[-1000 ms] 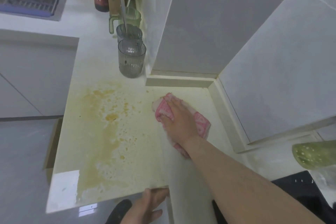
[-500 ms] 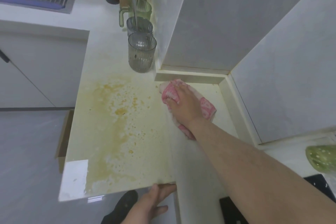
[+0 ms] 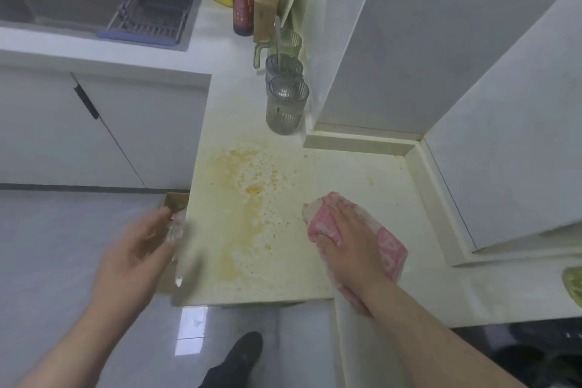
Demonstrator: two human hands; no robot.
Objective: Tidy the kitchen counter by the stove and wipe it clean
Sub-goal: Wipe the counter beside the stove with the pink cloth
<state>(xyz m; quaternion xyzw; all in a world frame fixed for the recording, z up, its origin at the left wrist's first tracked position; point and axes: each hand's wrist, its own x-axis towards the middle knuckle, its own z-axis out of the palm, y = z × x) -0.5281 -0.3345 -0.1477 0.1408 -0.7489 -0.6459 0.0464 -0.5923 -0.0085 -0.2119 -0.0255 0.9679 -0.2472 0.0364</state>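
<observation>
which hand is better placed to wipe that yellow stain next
Right. The right hand lies flat on the pink cloth on the counter, just beside the yellow stain; the left hand is blurred, out past the counter's edge.

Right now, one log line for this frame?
phase: wiping | right hand: pressing pink cloth on counter | left hand: blurred, beside counter edge | yellow stain: left of cloth

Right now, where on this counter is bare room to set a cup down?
Bare counter lies between the pink cloth and the raised back ledge. A white strip between the sink and the grey cups is free too. Crowded: the wall side, where cups, green mug and bottles line up. The yellow stain is unwiped.
</observation>
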